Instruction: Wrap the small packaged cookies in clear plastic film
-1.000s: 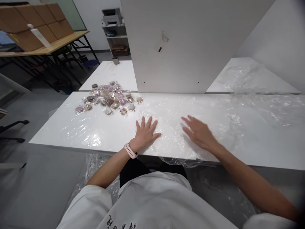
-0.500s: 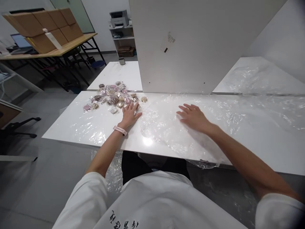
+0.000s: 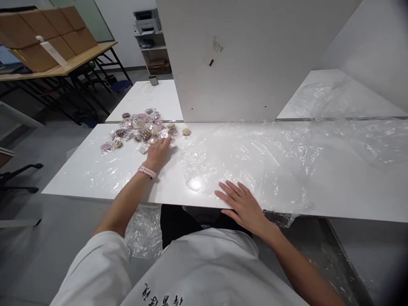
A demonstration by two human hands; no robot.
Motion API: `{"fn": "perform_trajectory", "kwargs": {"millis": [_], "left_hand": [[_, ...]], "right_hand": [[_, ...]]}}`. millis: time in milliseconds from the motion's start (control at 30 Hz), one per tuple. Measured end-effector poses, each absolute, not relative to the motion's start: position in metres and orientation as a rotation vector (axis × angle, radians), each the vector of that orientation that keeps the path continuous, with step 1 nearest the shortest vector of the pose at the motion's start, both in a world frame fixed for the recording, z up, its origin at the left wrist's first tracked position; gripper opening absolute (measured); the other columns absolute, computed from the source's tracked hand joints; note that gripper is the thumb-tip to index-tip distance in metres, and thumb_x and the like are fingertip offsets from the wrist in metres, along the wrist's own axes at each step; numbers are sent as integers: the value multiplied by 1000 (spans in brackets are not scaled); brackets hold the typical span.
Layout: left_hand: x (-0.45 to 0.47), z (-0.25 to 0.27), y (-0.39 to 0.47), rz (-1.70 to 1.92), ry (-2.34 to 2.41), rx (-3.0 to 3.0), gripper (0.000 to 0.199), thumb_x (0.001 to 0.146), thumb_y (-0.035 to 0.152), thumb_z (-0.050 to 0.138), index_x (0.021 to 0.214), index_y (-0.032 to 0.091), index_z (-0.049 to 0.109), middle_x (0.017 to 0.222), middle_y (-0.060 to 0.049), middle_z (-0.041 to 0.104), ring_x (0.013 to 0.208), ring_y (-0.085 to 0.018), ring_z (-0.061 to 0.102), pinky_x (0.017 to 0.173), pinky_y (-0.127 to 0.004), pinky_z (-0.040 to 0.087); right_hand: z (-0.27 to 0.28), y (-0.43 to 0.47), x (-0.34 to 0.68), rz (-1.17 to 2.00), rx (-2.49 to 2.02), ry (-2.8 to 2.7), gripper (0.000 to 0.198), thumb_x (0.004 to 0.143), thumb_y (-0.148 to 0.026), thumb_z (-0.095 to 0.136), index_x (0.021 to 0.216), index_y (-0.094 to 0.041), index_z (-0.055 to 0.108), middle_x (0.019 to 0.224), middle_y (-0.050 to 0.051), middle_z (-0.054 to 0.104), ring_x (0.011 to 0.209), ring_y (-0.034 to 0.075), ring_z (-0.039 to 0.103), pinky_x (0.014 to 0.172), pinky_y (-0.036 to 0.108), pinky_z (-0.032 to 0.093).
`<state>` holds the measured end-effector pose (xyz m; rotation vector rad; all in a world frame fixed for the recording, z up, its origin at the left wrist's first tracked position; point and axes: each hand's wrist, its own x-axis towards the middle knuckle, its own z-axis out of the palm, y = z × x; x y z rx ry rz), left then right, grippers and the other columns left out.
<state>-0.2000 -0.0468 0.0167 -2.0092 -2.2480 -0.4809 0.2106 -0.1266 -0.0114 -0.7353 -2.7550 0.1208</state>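
Observation:
My left hand (image 3: 158, 153), a pale pink band (image 3: 147, 171) at its wrist, is at the near right edge of a pile of small wrapped round pieces (image 3: 145, 134). These look like cookies in clear packets, pink, brown and pale yellow. The left fingers are curled together, and whatever they may hold is hidden. A single yellowish wrapped piece (image 3: 186, 132) lies just right of the pile. My right hand (image 3: 241, 205) is open, fingers spread, over the near edge of a clear plastic sheet (image 3: 270, 157) spread across the white table (image 3: 76, 170).
A tall white panel (image 3: 236, 85) rises behind the table. On the white surface behind the pile stands a grey cup (image 3: 153, 80). More clear plastic (image 3: 145, 231) hangs below the front edge. Cardboard boxes (image 3: 47, 36) stand on a wooden table at the far left.
My right hand has come back toward me, from the middle of the plastic sheet to the table's front edge. My left hand's spread fingers have curled in beside the pile. The view has shifted slightly.

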Motion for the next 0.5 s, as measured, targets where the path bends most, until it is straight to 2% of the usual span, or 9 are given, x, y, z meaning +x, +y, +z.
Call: {"fn": "perform_trajectory", "kwargs": {"millis": [100, 200, 233, 267, 333, 400, 467, 500], "left_hand": [[-185, 35, -41, -799, -2268, -1795, 38, 107, 27, 34, 134, 13, 56, 99, -9, 71, 83, -19, 65, 76, -39, 54], [-132, 48, -34, -954, -2127, -1881, 46, 110, 33, 19, 141, 17, 50, 119, -8, 70, 93, -19, 67, 80, -44, 57], [-107, 48, -33, -950, -2058, -2026, 49, 110, 31, 15, 142, 19, 50, 127, -9, 67, 96, -20, 68, 80, -47, 58], [-79, 46, -33, -891, -1959, -2244, 51, 109, 28, 13, 147, 21, 47, 141, -10, 60, 108, -21, 67, 87, -49, 57], [-26, 37, -37, -673, -1786, -2634, 49, 109, 26, 18, 150, 26, 44, 156, -9, 47, 118, -23, 66, 90, -49, 57], [16, 23, -47, -451, -1577, -2873, 49, 105, 18, 26, 151, 23, 44, 161, -10, 41, 139, -27, 51, 109, -51, 48], [37, 10, -61, -309, -1376, -2996, 51, 103, 18, 33, 154, 22, 38, 164, -9, 36, 154, -28, 28, 124, -56, 27], [42, 5, -68, -274, -1309, -3028, 53, 104, 22, 36, 157, 22, 33, 166, -8, 33, 157, -28, 19, 127, -58, 18]], "right_hand": [[-12, -128, 210, 137, -755, -2743, 55, 102, -34, 54, 155, -29, 40, 162, 4, 39, 151, 27, 33, 121, 54, 33], [-15, -127, 208, 144, -763, -2734, 58, 100, -35, 57, 156, -28, 39, 162, 4, 40, 151, 27, 33, 121, 54, 32], [-16, -126, 206, 148, -765, -2732, 60, 100, -36, 58, 156, -28, 39, 162, 5, 40, 151, 27, 33, 121, 55, 32], [-15, -126, 205, 154, -768, -2730, 60, 99, -36, 59, 156, -28, 40, 162, 5, 40, 151, 28, 33, 121, 55, 32], [-10, -127, 202, 174, -776, -2722, 59, 97, -34, 62, 153, -27, 44, 160, 7, 43, 150, 30, 36, 120, 57, 34], [1, -132, 205, 220, -778, -2687, 53, 96, -30, 63, 148, -26, 51, 155, 8, 50, 145, 33, 43, 117, 59, 39], [16, -144, 220, 338, -779, -2568, 40, 96, -31, 61, 136, -29, 61, 139, 6, 64, 134, 32, 56, 111, 55, 46], [21, -151, 232, 400, -836, -2442, 29, 97, -32, 60, 125, -30, 67, 126, 3, 72, 123, 29, 64, 104, 51, 52]]}}
